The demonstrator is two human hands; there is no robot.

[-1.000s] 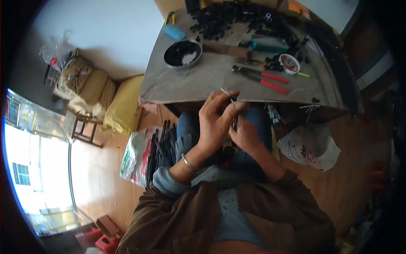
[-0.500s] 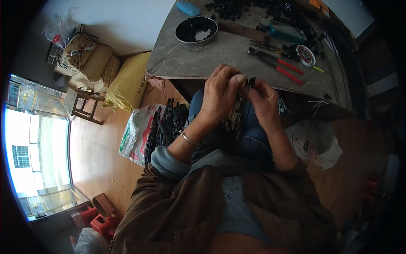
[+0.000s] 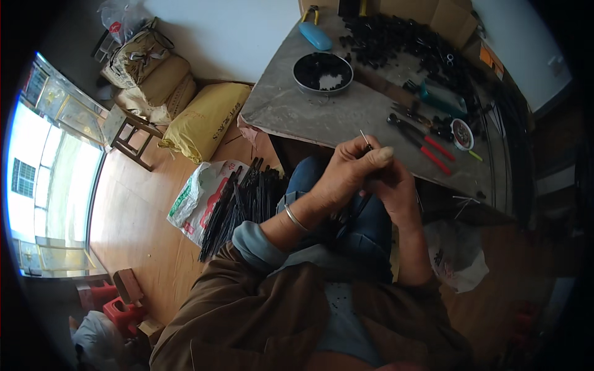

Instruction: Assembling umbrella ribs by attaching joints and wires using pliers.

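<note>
My left hand (image 3: 352, 170) is closed in a pinch above my knees, thumb pressed over the fingers. A thin pale wire (image 3: 364, 136) sticks up from its fingertips, with a small dark bit at its base. Right up against it, my right hand (image 3: 397, 188) is closed with its fingers curled in. Those fingertips are partly hidden behind the left hand, so what they hold cannot be made out. A dark thin rod (image 3: 352, 217) shows below the hands, over my lap. To the left, many black rods (image 3: 238, 207) lie on a printed plastic bag (image 3: 189, 198).
On the grey table (image 3: 278, 93) ahead stand a bowl of black parts (image 3: 312, 64), red-handled pliers (image 3: 427, 148), a small round tub (image 3: 461, 133), a teal tray (image 3: 440, 96) and heaped black pieces (image 3: 390, 43). A yellow sack (image 3: 207, 117) and a wooden stool (image 3: 133, 139) are at left.
The view has shifted, so the table sits further right and lower. My hands have come closer together; the black piece seen between them is now mostly covered, and a thin wire shows above the left fingertips.
</note>
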